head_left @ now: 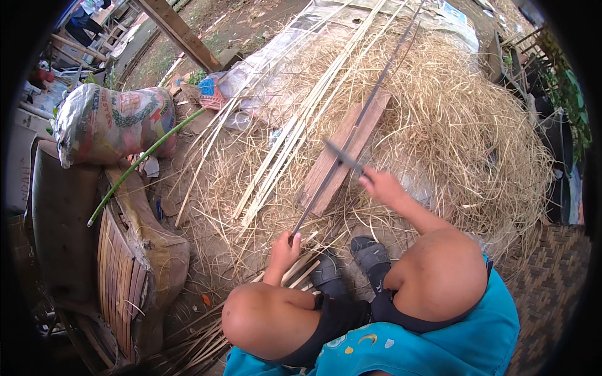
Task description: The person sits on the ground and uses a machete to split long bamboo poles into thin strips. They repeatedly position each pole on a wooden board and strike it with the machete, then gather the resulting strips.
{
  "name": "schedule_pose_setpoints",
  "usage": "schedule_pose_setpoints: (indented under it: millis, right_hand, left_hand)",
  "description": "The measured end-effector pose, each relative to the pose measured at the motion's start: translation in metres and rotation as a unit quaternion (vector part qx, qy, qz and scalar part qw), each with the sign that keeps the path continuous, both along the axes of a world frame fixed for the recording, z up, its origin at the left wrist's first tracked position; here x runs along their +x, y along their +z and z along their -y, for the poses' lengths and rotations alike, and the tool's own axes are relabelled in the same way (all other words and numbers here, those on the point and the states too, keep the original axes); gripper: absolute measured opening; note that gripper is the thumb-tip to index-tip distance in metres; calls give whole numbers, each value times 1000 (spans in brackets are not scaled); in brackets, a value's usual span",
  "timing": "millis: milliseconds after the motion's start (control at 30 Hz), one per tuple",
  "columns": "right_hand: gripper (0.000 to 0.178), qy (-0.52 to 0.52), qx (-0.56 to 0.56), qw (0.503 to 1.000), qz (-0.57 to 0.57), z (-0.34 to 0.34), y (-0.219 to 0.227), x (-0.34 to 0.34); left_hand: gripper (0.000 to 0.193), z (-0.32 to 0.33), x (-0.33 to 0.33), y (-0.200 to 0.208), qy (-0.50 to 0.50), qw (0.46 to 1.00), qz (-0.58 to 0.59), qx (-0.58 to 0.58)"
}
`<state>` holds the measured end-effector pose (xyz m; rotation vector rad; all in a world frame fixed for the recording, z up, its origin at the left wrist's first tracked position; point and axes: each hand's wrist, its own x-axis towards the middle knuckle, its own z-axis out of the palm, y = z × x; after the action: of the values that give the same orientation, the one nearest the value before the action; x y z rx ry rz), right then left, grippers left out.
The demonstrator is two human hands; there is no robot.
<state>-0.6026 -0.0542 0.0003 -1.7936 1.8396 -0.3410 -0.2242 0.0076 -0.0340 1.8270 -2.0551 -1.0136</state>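
My left hand (284, 252) is closed round the near end of a long, thin dark strip (311, 207). From there the strip runs away from me across a brown wooden board (346, 128) and on toward the far edge. My right hand (380, 186) grips the handle of a knife (342, 155), its blade pointing to the upper left and lying across the strip above the board. Whether the edge touches the strip, I cannot tell. Left of the board lie several long pale split strips (293, 136). A big heap of thin, curly shavings (467, 150) spreads on the right.
A stuffed printed sack (119, 122) rests on a worn padded seat (147, 235) at the left, with a green stalk (150, 150) slanting in front. More strips (204, 344) lie near my left knee. A wooden post (182, 34) stands far left; a woven mat (552, 294) lies right.
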Motion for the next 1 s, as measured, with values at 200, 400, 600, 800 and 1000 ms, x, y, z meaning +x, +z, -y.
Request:
schedule_pose_setpoints:
  millis: [200,400,600,800,1000]
  right_hand:
    - [47,28,-33,994,-96,13,-13,-13]
    - [38,-218,-81,949,-211,108,-8,-177]
    - [40,77,-78,993,-34,7,-29,13]
    - [42,8,-57,997,-52,18,-10,-4]
    - [42,28,-88,996,-1,17,-29,-14]
  left_hand:
    - [35,-49,56,20,-36,990,136,14]
    - [43,-61,82,25,-18,993,99,55]
    - [49,-33,105,29,39,984,-33,173]
    - [51,-98,163,57,182,966,-27,181]
    - [49,10,61,16,-15,996,-43,73]
